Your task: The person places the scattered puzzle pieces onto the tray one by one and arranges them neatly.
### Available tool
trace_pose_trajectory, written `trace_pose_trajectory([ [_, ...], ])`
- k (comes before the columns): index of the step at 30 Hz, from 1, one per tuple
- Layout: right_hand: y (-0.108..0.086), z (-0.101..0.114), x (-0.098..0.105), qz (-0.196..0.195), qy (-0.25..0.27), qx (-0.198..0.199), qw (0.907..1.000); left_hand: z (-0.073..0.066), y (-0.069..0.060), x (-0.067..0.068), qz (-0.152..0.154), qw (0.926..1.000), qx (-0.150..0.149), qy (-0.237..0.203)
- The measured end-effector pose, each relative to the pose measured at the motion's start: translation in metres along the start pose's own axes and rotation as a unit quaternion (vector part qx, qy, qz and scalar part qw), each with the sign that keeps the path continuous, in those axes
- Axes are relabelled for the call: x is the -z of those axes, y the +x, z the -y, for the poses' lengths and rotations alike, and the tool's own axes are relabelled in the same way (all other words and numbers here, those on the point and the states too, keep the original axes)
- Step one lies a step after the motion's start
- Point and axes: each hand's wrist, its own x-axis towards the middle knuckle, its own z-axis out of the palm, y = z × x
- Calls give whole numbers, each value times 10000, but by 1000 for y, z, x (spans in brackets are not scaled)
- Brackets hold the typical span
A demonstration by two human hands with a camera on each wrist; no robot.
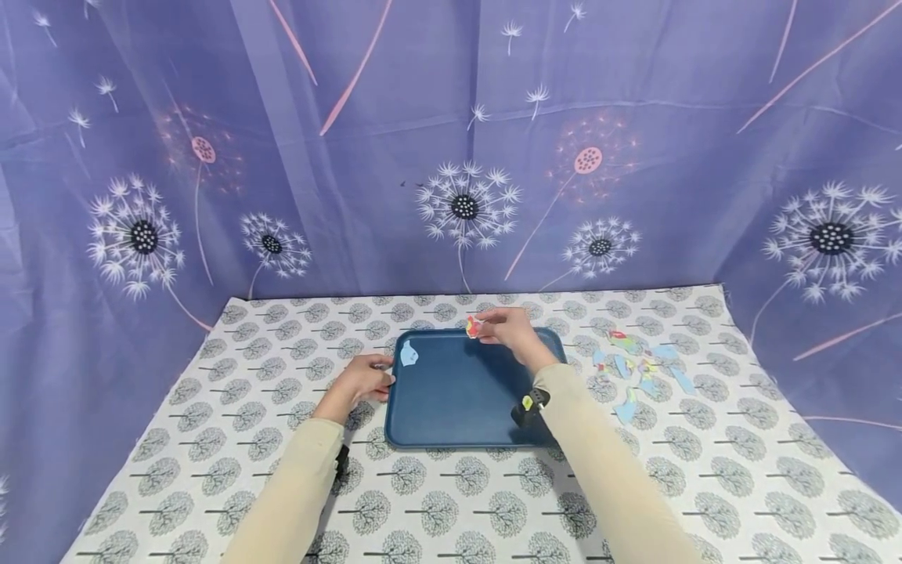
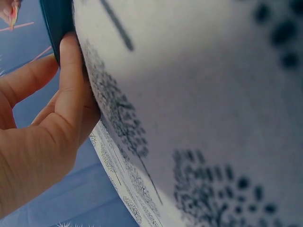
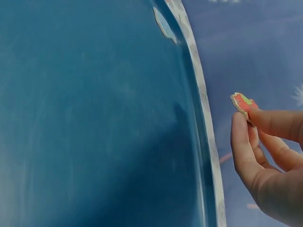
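Note:
A dark blue tray (image 1: 458,399) lies on the table. My left hand (image 1: 362,378) is at its left side, thumb and fingers pinching the rim (image 2: 56,23). Over the tray's far edge, my right hand (image 1: 509,333) pinches a small red and yellow puzzle piece (image 1: 473,327) between thumb and fingers. In the right wrist view this puzzle piece (image 3: 244,103) has an irregular outline and a pale edge, and is held clear of the tray. One light blue puzzle piece (image 1: 409,354) rests in the tray's far left corner.
Several loose puzzle pieces (image 1: 647,382), mostly light blue with some red, green and yellow, lie scattered right of the tray. The tablecloth (image 1: 451,501) has a grey tree print. Behind the table hangs a purple curtain (image 1: 366,196) with dandelions.

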Motion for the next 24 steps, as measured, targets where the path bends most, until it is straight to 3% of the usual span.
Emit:
trace_pose_trajectory([
  [13,13,-2,-58,130,133,-119,9998,2,2,-2,-64,10000,-51,-34],
  [24,16,-14,-82,100,-355,-54,9993,2,2,-1,-48,10000,-40,31],
])
